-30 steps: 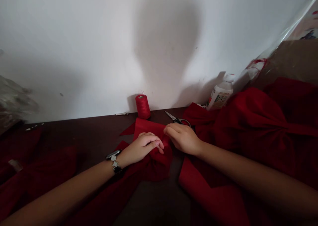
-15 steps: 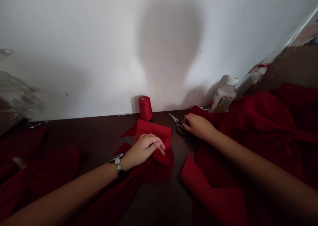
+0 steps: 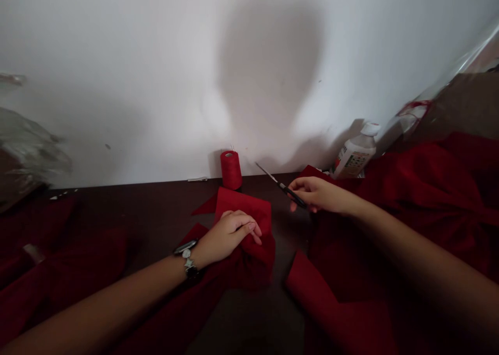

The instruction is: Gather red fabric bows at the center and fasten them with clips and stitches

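My left hand [image 3: 234,234] is closed on a gathered piece of red fabric [image 3: 249,201], its fingers curled together over the folds. Whatever else may lie under those fingers is hidden. Dark-handled scissors [image 3: 287,189] are in my right hand [image 3: 314,195], lifted off the table with the blades pointing up and left toward the wall. A red thread cone [image 3: 231,170] stands upright just behind the fabric, with thin pins or needles sticking up at its top.
Against the wall, a small metal clip [image 3: 197,179] lies left of the cone. A white-capped bottle [image 3: 355,153] stands at the back right. Large heaps of red fabric [image 3: 424,188] cover the right side, and a red bow [image 3: 78,261] lies at the left. Clear plastic [image 3: 29,142] sits far left.
My right hand has picked the scissors up from the table and turned them in its grip. My left hand keeps its place on the red fabric. The view has shifted slightly.
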Motion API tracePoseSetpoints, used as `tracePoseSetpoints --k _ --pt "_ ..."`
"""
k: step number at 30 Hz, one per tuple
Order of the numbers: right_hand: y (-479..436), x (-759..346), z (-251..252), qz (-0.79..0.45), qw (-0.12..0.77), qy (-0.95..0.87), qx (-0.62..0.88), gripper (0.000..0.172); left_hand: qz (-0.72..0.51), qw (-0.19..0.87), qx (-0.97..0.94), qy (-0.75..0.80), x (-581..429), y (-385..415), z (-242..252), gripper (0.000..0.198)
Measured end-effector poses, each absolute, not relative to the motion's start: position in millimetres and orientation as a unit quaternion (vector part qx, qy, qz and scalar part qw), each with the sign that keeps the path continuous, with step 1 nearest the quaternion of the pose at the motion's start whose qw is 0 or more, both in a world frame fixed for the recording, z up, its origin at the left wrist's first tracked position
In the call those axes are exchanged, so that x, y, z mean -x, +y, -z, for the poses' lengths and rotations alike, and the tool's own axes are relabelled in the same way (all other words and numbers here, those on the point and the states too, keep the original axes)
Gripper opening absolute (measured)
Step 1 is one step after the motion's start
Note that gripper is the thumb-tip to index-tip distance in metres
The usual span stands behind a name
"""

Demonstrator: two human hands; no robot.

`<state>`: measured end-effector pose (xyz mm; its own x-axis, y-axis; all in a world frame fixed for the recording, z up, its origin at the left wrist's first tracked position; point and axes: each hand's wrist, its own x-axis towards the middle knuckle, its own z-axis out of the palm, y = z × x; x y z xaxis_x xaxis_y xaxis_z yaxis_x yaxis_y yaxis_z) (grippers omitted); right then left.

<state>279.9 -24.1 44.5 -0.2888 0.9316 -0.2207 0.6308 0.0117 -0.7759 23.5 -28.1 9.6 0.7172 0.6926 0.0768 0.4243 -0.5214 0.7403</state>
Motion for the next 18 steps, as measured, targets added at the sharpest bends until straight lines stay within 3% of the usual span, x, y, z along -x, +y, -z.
tracePoseSetpoints --k 3,7,14,18 --pt "-33 -279 -56 -0.584 0.167 -0.665 0.434 0.047 -0.19 0.36 -0.852 0.33 -22 -28 -8 0.035" --pt "-42 -276 -57 -0.603 0.094 -0.707 0.357 0.07 -0.201 0.364 -0.843 0.341 -20 -29 -9 0.035" --pt "-40 -280 -52 -0.63 -0.056 -0.68 0.37 0.076 -0.205 0.374 -0.834 0.35 -19 -27 -11 0.036" --pt "-37 -281 -49 -0.638 -0.086 -0.666 0.377 0.076 -0.196 0.372 -0.834 0.358 -18 -27 -10 0.035"
